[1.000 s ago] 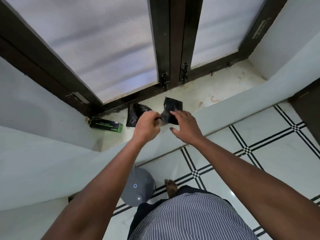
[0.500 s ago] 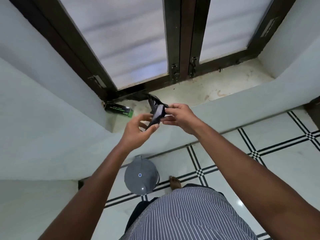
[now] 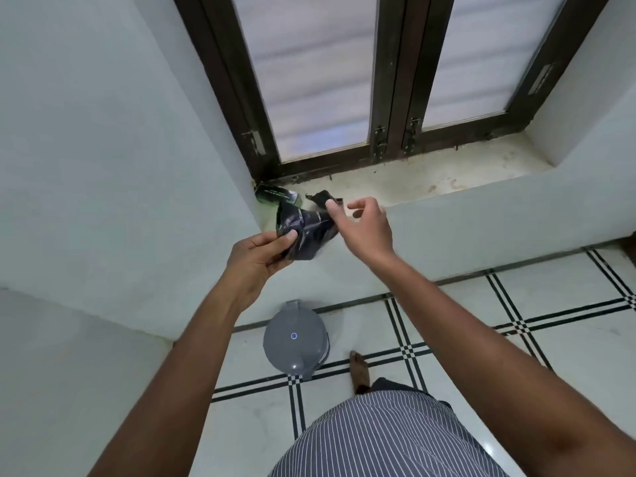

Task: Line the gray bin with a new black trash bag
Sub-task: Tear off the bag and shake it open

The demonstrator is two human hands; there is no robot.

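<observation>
A folded black trash bag point(image 3: 307, 232) hangs in the air in front of the window sill. My left hand point(image 3: 260, 258) pinches its lower left part between thumb and fingers. My right hand point(image 3: 364, 228) pinches the bag's upper right end with thumb and forefinger, the other fingers spread. The gray bin point(image 3: 295, 342) stands on the floor below my hands, against the wall, with its round lid closed.
A dark green box point(image 3: 277, 195) lies in the left corner of the stained window sill point(image 3: 430, 180). The window has dark frames and closed latches. My bare foot point(image 3: 359, 371) is on the tiled floor just right of the bin.
The bag has been lifted off the sill and partly unfolded. My hands have drawn apart, the left down and the right up. The view has pulled back, showing the whole bin.
</observation>
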